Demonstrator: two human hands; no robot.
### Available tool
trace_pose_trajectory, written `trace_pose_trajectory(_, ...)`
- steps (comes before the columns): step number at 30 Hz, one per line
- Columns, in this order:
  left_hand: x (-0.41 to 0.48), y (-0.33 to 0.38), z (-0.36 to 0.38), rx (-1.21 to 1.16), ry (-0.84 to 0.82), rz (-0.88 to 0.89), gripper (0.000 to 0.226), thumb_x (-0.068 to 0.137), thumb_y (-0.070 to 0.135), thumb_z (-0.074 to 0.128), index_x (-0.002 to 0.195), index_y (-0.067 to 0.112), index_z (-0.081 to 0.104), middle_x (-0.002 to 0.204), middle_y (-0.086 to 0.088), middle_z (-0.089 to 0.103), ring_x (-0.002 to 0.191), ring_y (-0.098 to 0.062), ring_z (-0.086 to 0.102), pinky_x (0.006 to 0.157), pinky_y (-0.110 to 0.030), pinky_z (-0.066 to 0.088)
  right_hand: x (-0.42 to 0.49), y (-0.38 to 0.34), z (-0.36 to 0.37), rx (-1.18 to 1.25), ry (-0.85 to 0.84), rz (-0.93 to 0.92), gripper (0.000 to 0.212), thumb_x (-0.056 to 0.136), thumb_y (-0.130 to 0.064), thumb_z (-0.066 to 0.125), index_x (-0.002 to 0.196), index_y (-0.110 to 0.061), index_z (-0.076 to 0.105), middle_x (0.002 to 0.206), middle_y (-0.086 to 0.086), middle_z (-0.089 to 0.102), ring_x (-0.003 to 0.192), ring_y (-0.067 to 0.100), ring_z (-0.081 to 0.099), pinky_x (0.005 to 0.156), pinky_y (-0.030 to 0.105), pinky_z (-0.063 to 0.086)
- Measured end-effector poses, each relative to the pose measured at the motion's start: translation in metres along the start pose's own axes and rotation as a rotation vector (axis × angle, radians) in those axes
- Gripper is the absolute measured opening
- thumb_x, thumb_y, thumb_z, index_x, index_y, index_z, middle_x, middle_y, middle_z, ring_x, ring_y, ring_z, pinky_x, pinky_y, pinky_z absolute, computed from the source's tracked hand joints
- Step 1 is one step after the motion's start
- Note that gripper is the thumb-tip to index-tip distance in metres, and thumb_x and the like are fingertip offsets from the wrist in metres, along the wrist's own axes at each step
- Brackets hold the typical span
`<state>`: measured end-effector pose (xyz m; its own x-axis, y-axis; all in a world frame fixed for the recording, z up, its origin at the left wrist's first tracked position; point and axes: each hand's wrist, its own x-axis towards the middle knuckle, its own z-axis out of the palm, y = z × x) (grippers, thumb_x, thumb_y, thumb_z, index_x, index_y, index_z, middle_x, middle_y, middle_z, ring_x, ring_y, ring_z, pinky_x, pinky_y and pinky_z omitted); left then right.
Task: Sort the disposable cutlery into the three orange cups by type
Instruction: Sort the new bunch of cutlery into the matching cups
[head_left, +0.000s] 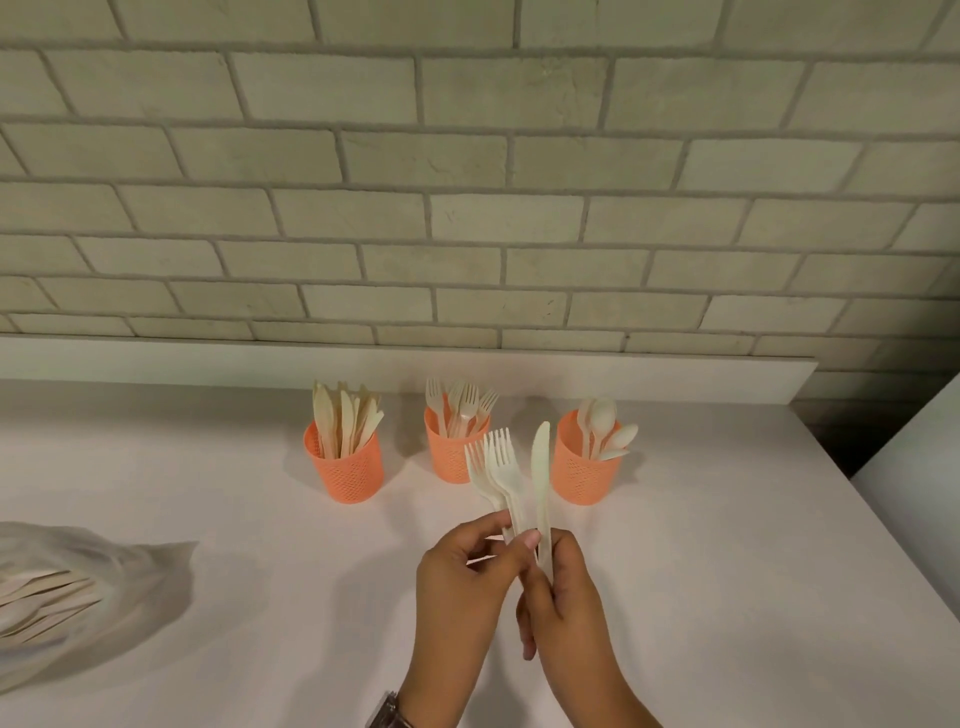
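Three orange perforated cups stand in a row near the wall. The left cup (347, 475) holds several knives, the middle cup (451, 457) several forks, the right cup (581, 475) spoons. In front of them my left hand (457, 582) pinches the handles of a few cream forks (497, 467), tines up. My right hand (563, 603) grips the handle of a cream knife (540, 467), blade up, right beside the forks. The two hands touch at the fingertips.
A translucent bag (119, 587) with several more pieces of cutlery lies at the left edge of the white counter (260, 597). A brick wall rises behind a low ledge. The counter's right edge runs diagonally, with a dark gap beyond it.
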<state>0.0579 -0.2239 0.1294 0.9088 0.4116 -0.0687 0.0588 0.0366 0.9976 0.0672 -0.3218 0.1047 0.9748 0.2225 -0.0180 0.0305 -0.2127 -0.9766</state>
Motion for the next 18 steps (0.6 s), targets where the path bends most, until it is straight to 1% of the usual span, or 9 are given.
trace_pose_trajectory(1,0.002,0.0,0.0,-0.001,0.017,-0.008,0.013,0.07,0.019,0.078,0.082,0.024,0.074,0.072,0.004,0.075,0.07,-0.009,0.069,0.063,-0.007,0.048,-0.001,0.001,0.001,-0.057,-0.011,-0.029,0.014,0.097,-0.023,0.043,0.103,-0.035,0.047,0.056,-0.008,0.059,0.042,0.009,0.047,0.046,0.028,0.043)
trace_pose_trajectory(3,0.007,0.002,-0.002,-0.01,0.02,-0.03,0.01,0.07,0.015,0.079,0.076,0.021,0.074,0.07,0.004,0.075,0.068,-0.011,0.069,0.062,-0.008,0.049,-0.004,0.003,0.001,-0.125,-0.03,-0.081,0.017,0.097,-0.027,0.044,0.11,-0.038,0.045,0.077,-0.023,0.065,0.06,0.005,0.059,0.058,0.019,0.046)
trace_pose_trajectory(4,0.009,0.004,-0.004,-0.022,-0.001,-0.048,0.008,0.071,0.014,0.078,0.076,0.019,0.075,0.07,0.002,0.075,0.069,-0.013,0.069,0.063,-0.01,0.05,-0.005,0.003,0.002,-0.123,-0.039,-0.093,0.018,0.096,-0.03,0.043,0.112,-0.039,0.045,0.084,-0.028,0.063,0.066,0.001,0.06,0.06,0.015,0.044)
trace_pose_trajectory(5,0.01,0.005,-0.005,-0.041,-0.04,-0.066,0.007,0.072,0.012,0.076,0.076,0.017,0.076,0.073,-0.001,0.075,0.07,-0.017,0.069,0.064,-0.012,0.052,-0.005,0.002,0.001,-0.106,-0.051,-0.092,0.017,0.096,-0.035,0.04,0.112,-0.039,0.045,0.085,-0.028,0.062,0.066,0.0,0.059,0.06,0.014,0.041)
trace_pose_trajectory(7,0.011,0.006,-0.009,-0.079,-0.13,-0.091,0.006,0.076,0.011,0.072,0.077,0.015,0.077,0.078,-0.01,0.075,0.07,-0.021,0.066,0.068,-0.019,0.055,-0.006,0.0,0.001,-0.057,-0.066,-0.077,0.024,0.092,-0.043,0.032,0.11,-0.038,0.047,0.086,-0.019,0.061,0.056,0.002,0.055,0.055,0.018,0.04)
trace_pose_trajectory(10,0.012,0.008,-0.012,-0.075,-0.197,-0.087,0.007,0.078,0.013,0.07,0.078,0.015,0.077,0.081,-0.016,0.073,0.067,-0.016,0.06,0.068,-0.02,0.053,-0.006,-0.002,0.001,0.028,-0.037,-0.056,0.024,0.093,-0.04,0.029,0.1,-0.037,0.052,0.085,0.001,0.06,0.045,0.01,0.051,0.046,0.031,0.047)
trace_pose_trajectory(13,0.012,0.006,-0.012,-0.086,-0.224,-0.097,0.008,0.078,0.015,0.069,0.08,0.013,0.077,0.08,-0.018,0.071,0.069,-0.017,0.058,0.061,-0.024,0.05,-0.002,-0.005,0.0,0.084,0.053,-0.033,0.026,0.101,-0.022,0.031,0.095,-0.03,0.055,0.08,0.002,0.066,0.049,0.02,0.062,0.056,0.039,0.056)
trace_pose_trajectory(16,0.011,0.003,-0.01,-0.12,-0.218,-0.108,0.012,0.08,0.014,0.066,0.084,0.013,0.077,0.075,-0.011,0.07,0.067,-0.017,0.055,0.048,-0.025,0.043,0.0,-0.008,-0.001,0.176,0.068,0.001,0.018,0.099,-0.013,0.038,0.1,-0.021,0.055,0.081,-0.004,0.071,0.057,0.027,0.069,0.058,0.035,0.057)
trace_pose_trajectory(18,0.012,0.003,-0.01,-0.128,-0.203,-0.12,0.012,0.081,0.014,0.065,0.084,0.014,0.077,0.076,-0.007,0.072,0.066,-0.014,0.058,0.049,-0.022,0.045,0.001,-0.01,-0.001,0.251,0.048,0.026,0.016,0.097,-0.008,0.044,0.103,-0.018,0.055,0.083,0.001,0.074,0.063,0.028,0.071,0.057,0.03,0.057)
